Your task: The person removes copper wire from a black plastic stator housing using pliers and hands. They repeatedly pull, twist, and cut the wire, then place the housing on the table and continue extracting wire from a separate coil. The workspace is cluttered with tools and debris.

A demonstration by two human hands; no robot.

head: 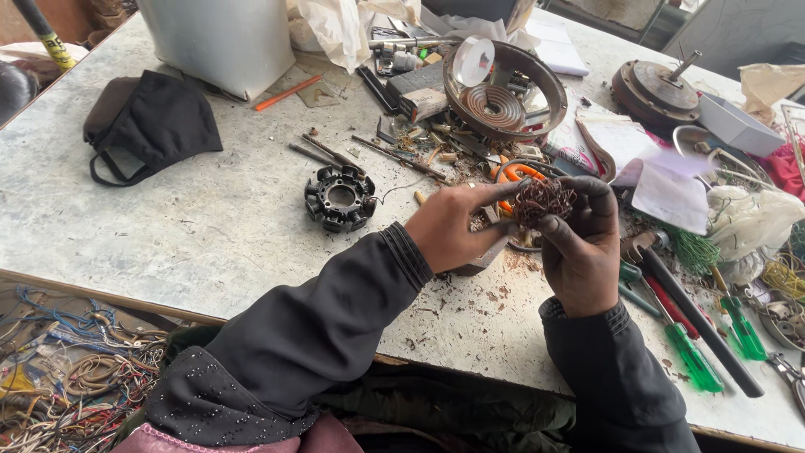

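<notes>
Tangled coppery wire bundle (pixel 543 200) (dull, rough) over a scuffed matt tabletop (pixel 210 226).

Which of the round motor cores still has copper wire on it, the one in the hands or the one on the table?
The core in the hands carries tangled copper wire. The black core on the table, left of the left hand, is bare.

Both arms in long black fabric sleeves with ribbed cuffs; left sleeve (pixel 319 327) speckled with tiny pale dots near elbow; right sleeve (pixel 616 377) plain; bare grimy hands.
</notes>
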